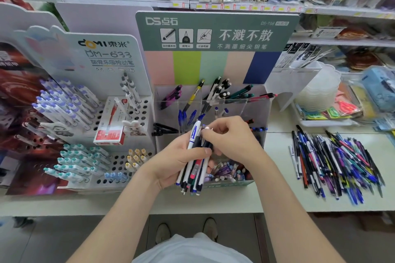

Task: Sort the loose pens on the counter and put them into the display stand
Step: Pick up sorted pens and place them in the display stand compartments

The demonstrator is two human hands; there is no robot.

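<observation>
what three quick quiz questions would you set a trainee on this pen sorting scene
1. True or false: the left hand grips a bundle of pens.
2. The loose pile of pens lies on the counter: A) right of the display stand, B) left of it, C) inside it.
3. Fill in: the right hand pinches the top of the bundle held in the ___ hand.
Key: 1 true; 2 A; 3 left.

Red box (pixel 110 126) lies on white perforated rack (pixel 142 115).
</observation>
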